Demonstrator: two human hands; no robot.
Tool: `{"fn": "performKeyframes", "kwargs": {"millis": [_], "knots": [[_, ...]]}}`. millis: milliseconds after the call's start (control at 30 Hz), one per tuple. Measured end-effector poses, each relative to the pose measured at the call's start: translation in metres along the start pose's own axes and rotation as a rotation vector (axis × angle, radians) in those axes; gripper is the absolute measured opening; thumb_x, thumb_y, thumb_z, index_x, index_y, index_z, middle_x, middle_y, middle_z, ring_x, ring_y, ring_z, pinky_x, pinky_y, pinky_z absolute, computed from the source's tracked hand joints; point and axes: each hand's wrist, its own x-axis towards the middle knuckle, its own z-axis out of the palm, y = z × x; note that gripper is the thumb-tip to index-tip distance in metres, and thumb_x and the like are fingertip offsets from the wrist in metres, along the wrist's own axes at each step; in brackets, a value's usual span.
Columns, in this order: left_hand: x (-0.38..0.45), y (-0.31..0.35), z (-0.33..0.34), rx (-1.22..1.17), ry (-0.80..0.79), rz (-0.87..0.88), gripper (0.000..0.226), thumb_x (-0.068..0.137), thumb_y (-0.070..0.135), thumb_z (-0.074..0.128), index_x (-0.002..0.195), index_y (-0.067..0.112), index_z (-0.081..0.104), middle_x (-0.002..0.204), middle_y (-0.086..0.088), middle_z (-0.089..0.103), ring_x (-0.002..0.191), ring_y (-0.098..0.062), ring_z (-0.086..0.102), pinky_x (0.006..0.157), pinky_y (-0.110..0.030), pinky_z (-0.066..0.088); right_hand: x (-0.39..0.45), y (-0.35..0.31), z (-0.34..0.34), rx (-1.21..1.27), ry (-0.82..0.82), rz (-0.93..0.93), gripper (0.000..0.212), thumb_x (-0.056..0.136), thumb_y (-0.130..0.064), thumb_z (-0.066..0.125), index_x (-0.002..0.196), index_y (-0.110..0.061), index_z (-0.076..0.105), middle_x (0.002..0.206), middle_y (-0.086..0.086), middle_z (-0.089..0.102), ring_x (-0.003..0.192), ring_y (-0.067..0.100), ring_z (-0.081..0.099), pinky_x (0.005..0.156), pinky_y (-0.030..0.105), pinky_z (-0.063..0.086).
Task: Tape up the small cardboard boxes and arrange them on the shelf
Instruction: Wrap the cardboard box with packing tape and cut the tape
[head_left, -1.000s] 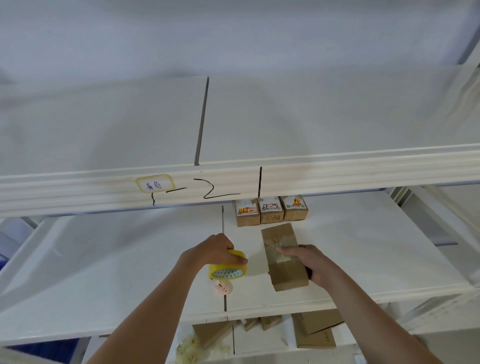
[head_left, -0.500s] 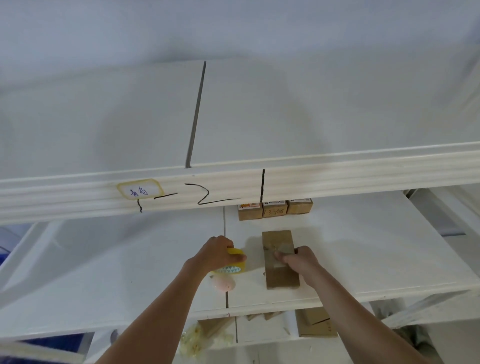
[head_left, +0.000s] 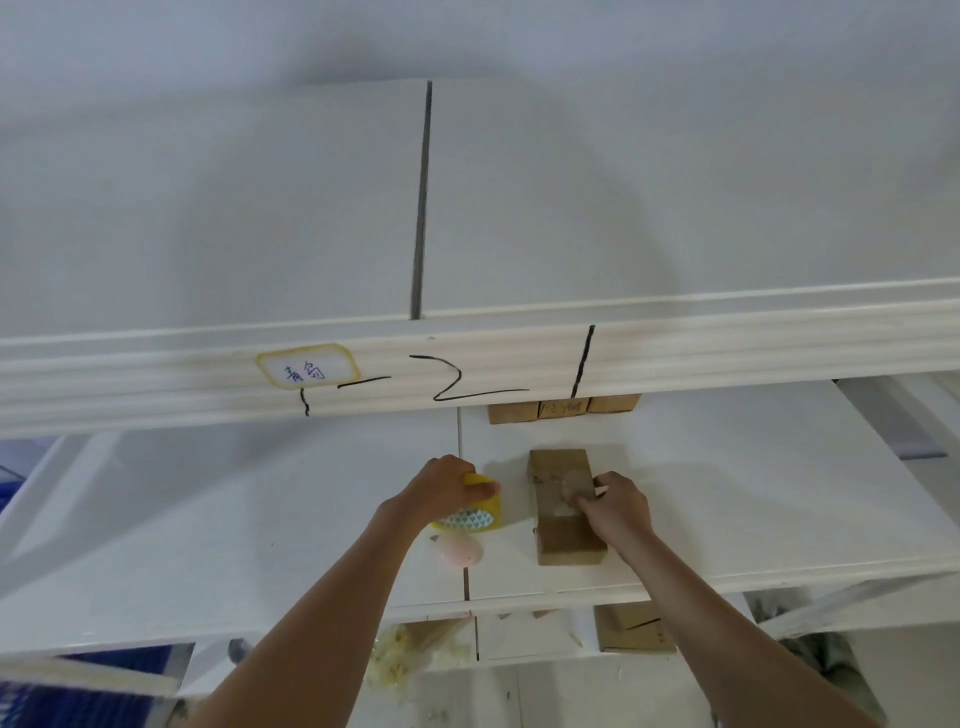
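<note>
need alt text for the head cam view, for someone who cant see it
A person's right hand presses tape onto a long cardboard box on a white shelf, while the left hand grips a yellow tape roll. Three small boxes sit in a row behind.

Shelf beam (head_left: 675, 358): yellow-edged label (head_left: 307, 365) with blue handwriting, illegible; black marker "-2" at its 3 o'clock. Middle small box (head_left: 562, 407) scribble unreadable.

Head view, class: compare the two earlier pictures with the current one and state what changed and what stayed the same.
The camera tilted upward, so the row of small boxes slid partly behind the upper shelf edge. The right hand shifted along the cardboard box, pressing the tape. Unchanged: the left hand grips the yellow tape roll; the pink object lies beside it.
</note>
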Motion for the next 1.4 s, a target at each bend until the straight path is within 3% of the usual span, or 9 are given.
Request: {"fn": "performKeyframes", "kwargs": {"millis": [200, 333, 433, 500, 700, 867, 1133, 1300, 1400], "knots": [[0.001, -0.003, 0.002, -0.028, 0.003, -0.002, 0.041, 0.092, 0.059, 0.059, 0.088, 0.018, 0.059, 0.094, -0.005, 0.059, 0.084, -0.020, 0.060, 0.061, -0.022, 0.043, -0.011, -0.013, -0.002, -0.099, 0.053, -0.025, 0.056, 0.090, -0.045, 0.073, 0.132, -0.013, 0.055, 0.126, 0.008, 0.062, 0.115, 0.028, 0.061, 0.095, 0.042, 0.053], [0.004, -0.002, 0.003, -0.016, -0.004, -0.013, 0.042, 0.090, 0.061, 0.058, 0.090, 0.019, 0.059, 0.093, -0.003, 0.058, 0.083, -0.019, 0.060, 0.058, -0.021, 0.041, -0.047, -0.037, 0.006, -0.122, 0.322, -0.340, 0.018, 0.097, -0.025, 0.063, 0.110, -0.014, 0.065, 0.102, 0.004, 0.066, 0.089, 0.020, 0.065, 0.084, 0.039, 0.057], [0.005, -0.002, 0.004, 0.002, 0.008, -0.001, 0.042, 0.091, 0.060, 0.058, 0.077, 0.020, 0.055, 0.081, -0.002, 0.056, 0.080, -0.020, 0.057, 0.056, -0.024, 0.038, -0.087, -0.045, 0.038, -0.232, -0.013, -0.556, 0.017, 0.098, -0.030, 0.053, 0.093, -0.022, 0.068, 0.080, -0.004, 0.070, 0.069, 0.011, 0.065, 0.066, 0.032, 0.057], [0.004, -0.004, 0.004, -0.006, 0.023, 0.003, 0.042, 0.092, 0.058, 0.058, 0.071, 0.022, 0.052, 0.075, 0.001, 0.053, 0.077, -0.018, 0.056, 0.057, -0.024, 0.037, -0.100, -0.043, 0.065, -0.495, -0.191, -0.615, 0.026, 0.100, -0.032, 0.049, 0.105, -0.018, 0.070, 0.094, 0.003, 0.074, 0.084, 0.018, 0.069, 0.075, 0.032, 0.057], [0.005, -0.003, 0.003, -0.007, 0.003, 0.000, 0.045, 0.091, 0.060, 0.057, 0.069, 0.021, 0.050, 0.072, 0.003, 0.049, 0.076, -0.016, 0.054, 0.057, -0.024, 0.035, -0.096, -0.058, 0.112, -0.859, -0.180, -0.676, 0.033, 0.093, 0.004, 0.056, 0.125, -0.003, 0.059, 0.116, 0.012, 0.064, 0.103, 0.029, 0.068, 0.085, 0.040, 0.056], [0.006, 0.000, 0.004, 0.038, -0.010, -0.020, 0.044, 0.090, 0.061, 0.056, 0.071, 0.022, 0.050, 0.074, 0.002, 0.049, 0.081, -0.020, 0.054, 0.066, -0.029, 0.038, -0.091, -0.066, 0.123, -0.925, -0.159, -0.655, 0.031, 0.093, 0.005, 0.057, 0.121, -0.006, 0.062, 0.107, 0.011, 0.068, 0.097, 0.027, 0.070, 0.080, 0.036, 0.056], [0.003, -0.001, 0.003, 0.015, -0.018, -0.020, 0.044, 0.091, 0.059, 0.057, 0.071, 0.020, 0.052, 0.075, 0.000, 0.052, 0.078, -0.019, 0.056, 0.064, -0.028, 0.042, -0.089, -0.073, 0.128, -0.796, -0.180, -0.489, 0.028, 0.099, -0.012, 0.060, 0.127, -0.008, 0.059, 0.120, 0.009, 0.065, 0.112, 0.025, 0.065, 0.091, 0.033, 0.054], [0.001, -0.006, -0.002, 0.010, -0.033, 0.031, 0.045, 0.095, 0.058, 0.055, 0.087, 0.014, 0.057, 0.087, -0.006, 0.057, 0.085, -0.022, 0.058, 0.071, -0.029, 0.043, -0.089, -0.049, 0.079, -0.394, -0.384, -0.304, 0.023, 0.091, -0.024, 0.072, 0.074, -0.013, 0.062, 0.072, 0.000, 0.063, 0.067, 0.010, 0.063, 0.062, 0.021, 0.050], [0.001, -0.008, -0.003, 0.023, -0.046, 0.061, 0.051, 0.096, 0.061, 0.051, 0.099, 0.011, 0.061, 0.105, -0.012, 0.060, 0.092, -0.022, 0.056, 0.078, -0.031, 0.046, -0.092, -0.021, 0.034, 0.057, -0.419, -0.055, 0.018, 0.091, -0.012, 0.064, 0.074, -0.009, 0.062, 0.068, 0.005, 0.066, 0.060, 0.020, 0.067, 0.062, 0.031, 0.058]]}}
